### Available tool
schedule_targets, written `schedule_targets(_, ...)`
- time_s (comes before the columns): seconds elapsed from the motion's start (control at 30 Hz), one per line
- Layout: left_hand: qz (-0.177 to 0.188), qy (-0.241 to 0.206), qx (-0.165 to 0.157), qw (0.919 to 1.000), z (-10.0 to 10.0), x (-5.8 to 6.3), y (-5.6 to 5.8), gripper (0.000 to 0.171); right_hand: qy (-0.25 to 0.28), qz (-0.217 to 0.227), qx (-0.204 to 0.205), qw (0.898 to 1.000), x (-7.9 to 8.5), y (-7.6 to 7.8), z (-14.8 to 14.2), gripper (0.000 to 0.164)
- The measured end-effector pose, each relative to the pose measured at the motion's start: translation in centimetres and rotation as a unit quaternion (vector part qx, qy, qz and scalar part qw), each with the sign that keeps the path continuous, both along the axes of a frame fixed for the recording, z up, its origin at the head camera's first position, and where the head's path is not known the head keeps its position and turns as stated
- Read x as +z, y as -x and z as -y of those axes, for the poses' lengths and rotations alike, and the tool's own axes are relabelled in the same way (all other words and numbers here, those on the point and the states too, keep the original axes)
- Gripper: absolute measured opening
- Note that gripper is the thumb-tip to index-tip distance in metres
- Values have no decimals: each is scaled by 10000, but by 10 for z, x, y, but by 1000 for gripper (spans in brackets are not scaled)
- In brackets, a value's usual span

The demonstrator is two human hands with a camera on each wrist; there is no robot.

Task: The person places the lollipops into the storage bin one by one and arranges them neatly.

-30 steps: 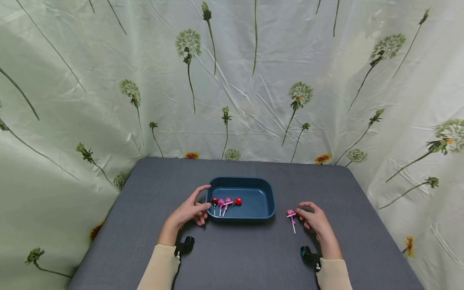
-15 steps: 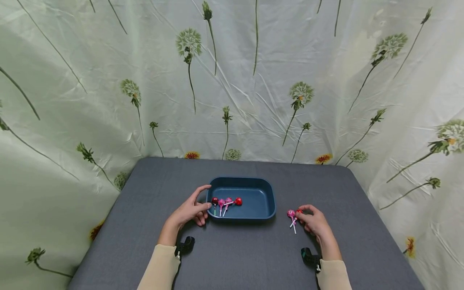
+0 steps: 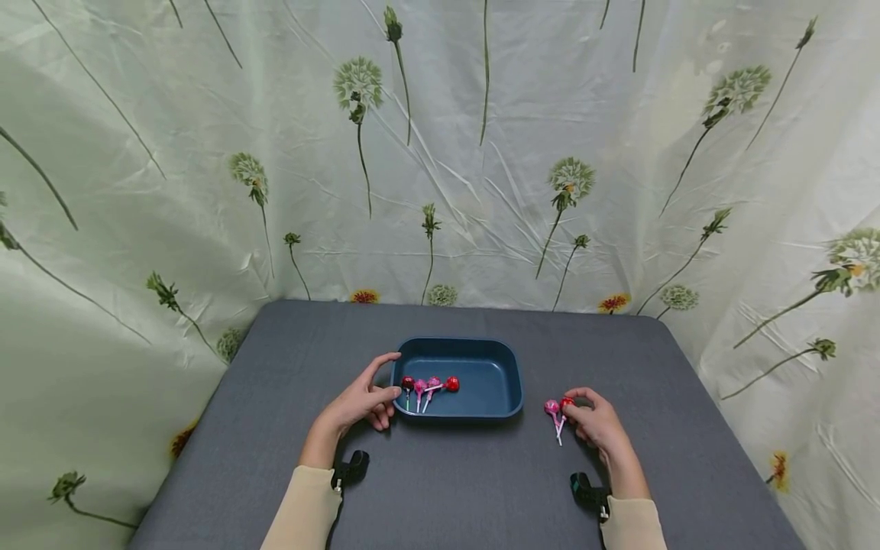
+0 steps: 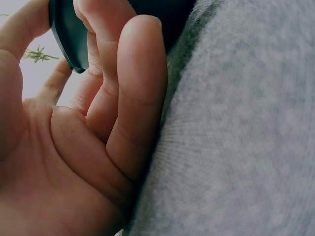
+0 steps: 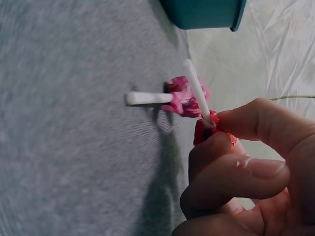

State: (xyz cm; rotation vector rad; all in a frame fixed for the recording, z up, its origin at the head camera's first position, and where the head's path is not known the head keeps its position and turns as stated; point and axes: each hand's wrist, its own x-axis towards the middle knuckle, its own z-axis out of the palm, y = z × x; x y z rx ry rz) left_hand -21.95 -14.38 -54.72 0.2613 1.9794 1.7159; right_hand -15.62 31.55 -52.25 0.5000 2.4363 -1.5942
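My right hand pinches a red-wrapped lollipop by its head, between thumb and fingers; its white stick points away from the fingertips. Right beside it lies a pink-wrapped lollipop on the table, their sticks crossing in the head view. My left hand holds the left end of a blue tray, thumb and index finger at the rim. Its other fingers are bent beside the tray. Along the tray's left part lie a dark red lollipop, two pink lollipops and a red lollipop.
A dark grey cloth covers the table. Behind and at both sides hangs a pale curtain with a dandelion print. Black camera mounts sit on both wrists.
In my right hand the red lollipop has turned: its stick has swung from pointing left to pointing down, alongside the pink one's stick. The left hand and tray have stayed put.
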Motion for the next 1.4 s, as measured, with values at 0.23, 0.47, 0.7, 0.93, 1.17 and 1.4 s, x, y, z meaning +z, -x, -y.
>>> schedule_targets(0.23,21,-21,25,10000,0,0,0,76,99,-147,56,9998,13,-1,3,42)
schedule_targets(0.47,20,-25,13,10000,0,-1,0,77,168,-207,74,9996,24,1,6,41)
schedule_targets(0.7,-32,-37,-9,10000,1,-1,0,77,237,-328,118,9991,36,2,11,41)
schedule_targets(0.93,16,-53,-8,10000,0,0,1,77,321,-471,147,9983,47,5,15,40)
schedule_targets(1.17,-22,-54,-28,10000,0,0,1,77,285,-439,234,9984,56,10,20,39)
schedule_targets(1.4,-11,-45,-39,10000,1,-1,1,77,306,-554,329,9975,64,14,33,39)
